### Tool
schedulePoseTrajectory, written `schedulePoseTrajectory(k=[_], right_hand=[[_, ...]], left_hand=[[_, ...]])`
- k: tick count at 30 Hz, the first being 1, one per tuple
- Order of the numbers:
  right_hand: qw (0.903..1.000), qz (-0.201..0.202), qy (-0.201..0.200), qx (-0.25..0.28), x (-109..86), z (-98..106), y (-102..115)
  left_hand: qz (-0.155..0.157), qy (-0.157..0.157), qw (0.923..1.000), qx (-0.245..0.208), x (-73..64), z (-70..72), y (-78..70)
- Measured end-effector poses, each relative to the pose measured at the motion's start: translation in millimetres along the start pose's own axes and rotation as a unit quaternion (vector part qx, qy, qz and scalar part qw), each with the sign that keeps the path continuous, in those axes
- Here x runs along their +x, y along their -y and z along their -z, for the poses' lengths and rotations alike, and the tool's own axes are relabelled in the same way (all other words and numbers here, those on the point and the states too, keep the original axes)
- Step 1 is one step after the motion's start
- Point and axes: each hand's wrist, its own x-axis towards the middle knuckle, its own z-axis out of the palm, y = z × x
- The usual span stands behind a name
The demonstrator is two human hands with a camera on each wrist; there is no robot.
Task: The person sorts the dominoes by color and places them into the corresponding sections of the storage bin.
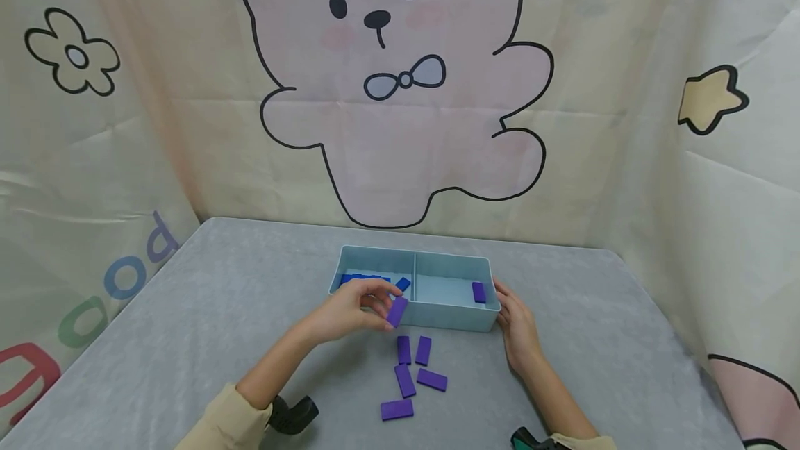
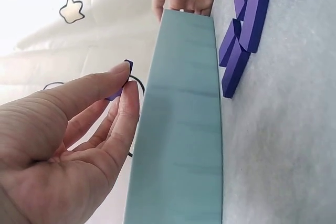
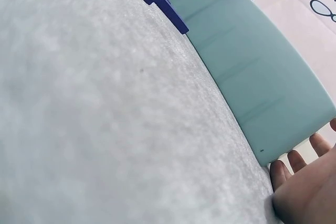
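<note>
so a purple block (image 1: 396,312) was being pinched by the left hand (image 1: 353,310), between thumb and fingertips. it was held up above rim height, by the front wall of the box (image 1: 450,317) and a bit left of the divider (image 1: 414,276) as seen from the head.

the right hand (image 1: 520,332) was kept pretty loose, with nothing gripped. its fingers were rested against the outside of the box's right end, slightly bent and a little spread.

the box was light blue-green, split into two compartments, and set on a grey tabletop (image 1: 269,262). a few blue pieces (image 1: 403,284) were held in the left compartment, partly blocked from view by the left hand. one other block (image 1: 478,292), also purple, was placed in the right compartment, over toward the right end.

five loose blocks (image 1: 405,380), all purple, were scattered in front of the box: two were lined up side by side nearest it, two were angled behind those, and one was laid sideways closest to the person. whether some were touching can't really be told.

a pale cloth (image 1: 600,179) was hung at the back, with a pink bear (image 1: 387,158) printed on it.
</note>
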Motion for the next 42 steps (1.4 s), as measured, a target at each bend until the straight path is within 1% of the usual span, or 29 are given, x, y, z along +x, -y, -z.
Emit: schedulePoseTrajectory(k=[6,13,23,27,35,42], right_hand=[[1.0000,-0.002,0.000,0.003,-0.4,-0.2,0.4],[1.0000,-0.003,0.000,0.000,0.6,-0.5,1.1],[1.0000,-0.006,-0.004,0.002,-0.7,-0.9,1.9],[1.0000,-0.006,-0.001,0.004,-0.7,-0.8,1.8],[1.0000,-0.004,0.004,0.002,0.4,-0.8,2.8],[0.9999,-0.010,-0.003,0.001,-0.7,-1.1,2.7]], left_hand=[[0.000,-0.001,1.0000,-0.006,12.0,-4.6,-3.3],[0.018,-0.007,0.9998,-0.001,24.5,-8.7,-9.3],[0.013,-0.005,0.9998,-0.016,46.9,-16.1,-15.0],[0.016,-0.012,0.9996,-0.018,57.1,-21.1,-16.8],[0.032,-0.032,0.9987,-0.023,77.6,-30.8,-19.1],[0.043,-0.041,0.9980,-0.019,93.2,-42.3,-18.8]])
